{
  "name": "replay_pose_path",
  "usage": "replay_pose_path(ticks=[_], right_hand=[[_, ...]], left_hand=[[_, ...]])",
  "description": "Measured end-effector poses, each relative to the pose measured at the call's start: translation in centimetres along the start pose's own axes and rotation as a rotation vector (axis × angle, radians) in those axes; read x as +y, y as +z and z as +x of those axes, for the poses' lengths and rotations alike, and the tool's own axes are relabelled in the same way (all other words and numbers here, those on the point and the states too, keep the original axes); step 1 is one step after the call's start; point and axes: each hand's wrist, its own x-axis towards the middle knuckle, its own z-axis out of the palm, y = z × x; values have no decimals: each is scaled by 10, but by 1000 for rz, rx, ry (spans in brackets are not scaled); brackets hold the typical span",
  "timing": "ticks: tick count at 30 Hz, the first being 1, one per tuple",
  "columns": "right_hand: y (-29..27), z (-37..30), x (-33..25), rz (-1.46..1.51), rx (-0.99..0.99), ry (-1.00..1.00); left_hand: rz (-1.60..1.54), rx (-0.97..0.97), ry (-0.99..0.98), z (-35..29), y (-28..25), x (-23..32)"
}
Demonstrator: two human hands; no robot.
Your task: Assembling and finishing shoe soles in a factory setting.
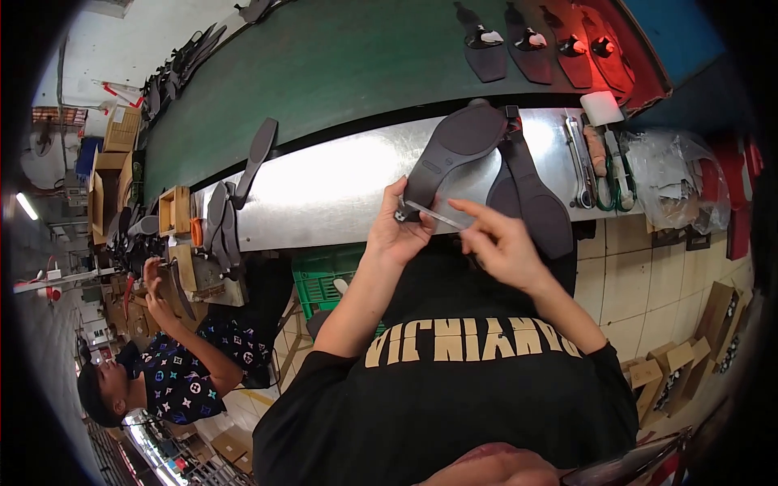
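Observation:
A dark sole [462, 138] lies bottom up over the edge of the metal bench, its wide end pointing away from me. My left hand [397, 231] is closed around its narrow near end, thumb up along the side. A thin, pale flat strip [438, 215] crosses from that end toward my right hand [504, 243]. Its right end sits at the fingers of my right hand, which look pinched on it, the index finger reaching forward. What the strip is, I cannot make out. Right of the held sole, two more dark soles [541, 206] overlap on the bench edge.
Beyond the metal bench [324, 186] runs a green belt [340, 69] bearing several sandals [531, 57], some under red light. Scissors [622, 182] and a clear plastic bag [673, 178] lie right. Left, a co-worker [190, 364] sits near piled soles [217, 227]. A green crate [320, 283] stands below.

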Motion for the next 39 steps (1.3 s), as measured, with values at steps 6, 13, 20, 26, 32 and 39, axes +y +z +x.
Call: replay_pose_path(ticks=[6,13,20,26,32,39], right_hand=[[22,3,10,107,-5,47],[26,3,24,-64,94,-212],[9,6,12,435,-52,171],[20,-1,8,612,-241,350],[12,6,7,1083,-178,404],[23,-3,5,-126,42,-173]], left_hand=[[-119,-132,-128,7,-7,-6],[-94,-136,-159,-11,2,-19],[77,-160,68,-5,-4,-20],[615,-142,939,-13,14,-28],[702,-232,992,-12,1,-24],[879,-293,1085,-19,3,-13]])
